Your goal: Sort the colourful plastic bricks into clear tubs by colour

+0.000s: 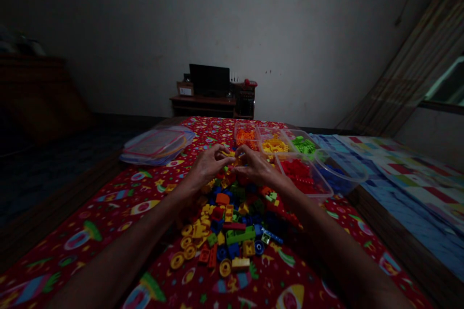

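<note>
Over the far end of a loose pile of toy building bricks (237, 235), my left hand (210, 163) and my right hand (253, 166) face each other with curled fingers. Their fingertips almost meet around a small yellow toy brick (238, 160), which is dim and partly covered by the fingers. Both hands appear closed on it. Below them the pile mixes yellow, red, blue, green and orange pieces, including several yellow wheels (177, 260) at the near left and a long green brick (235, 235). My forearms frame the pile on both sides.
Clear containers hold sorted pieces at the right: orange (246, 137), yellow (276, 147), green (303, 146), red (297, 175) and blue (332, 179). Stacked lids (156, 146) lie on the left of the red patterned cloth (119, 222). A monitor (209, 80) stands on a desk beyond.
</note>
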`<state>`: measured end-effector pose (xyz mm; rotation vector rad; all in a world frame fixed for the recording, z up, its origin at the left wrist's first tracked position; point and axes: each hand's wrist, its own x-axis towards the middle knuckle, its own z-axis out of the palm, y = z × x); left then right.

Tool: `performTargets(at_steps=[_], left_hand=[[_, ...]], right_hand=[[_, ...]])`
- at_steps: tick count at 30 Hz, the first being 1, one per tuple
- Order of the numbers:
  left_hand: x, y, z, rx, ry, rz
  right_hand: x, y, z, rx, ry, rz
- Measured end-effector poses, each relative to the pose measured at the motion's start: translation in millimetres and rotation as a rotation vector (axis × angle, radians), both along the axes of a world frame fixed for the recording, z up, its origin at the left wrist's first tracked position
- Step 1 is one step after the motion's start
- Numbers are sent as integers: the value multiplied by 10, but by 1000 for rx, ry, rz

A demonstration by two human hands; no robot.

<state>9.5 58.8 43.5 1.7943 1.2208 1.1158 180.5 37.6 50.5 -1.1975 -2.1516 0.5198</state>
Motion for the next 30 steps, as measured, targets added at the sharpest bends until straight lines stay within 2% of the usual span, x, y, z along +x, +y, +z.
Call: performTargets(at_steps=[6,9,11,14,16,18,21,24,27,30], left_hand=[[-8,60,-123,44,43,-46],[-44,40,-77,134,143,-31],[-80,13,3,219,255,-10],[-142,-6,113,275,467,-24],[-184,15,127,265,573,-72],[-226,65,80,276,640,-98],[-284,163,-48,340,697,-101],[-336,233,-121,351,737,-110],[-396,251,-67,290,756,-93],[-454,246,34,215,724,-62]], right_hand=[[4,-43,4,159,-206,8],[125,24,60,217,-260,-38],[289,126,100,276,-261,-137],[603,322,117,360,-233,-368],[777,419,92,394,-243,-474],[862,452,53,407,-256,-509],[803,386,19,382,-256,-452],[605,260,26,297,-333,-341],[382,148,33,238,-467,-254],[185,67,-11,220,-493,-181]])
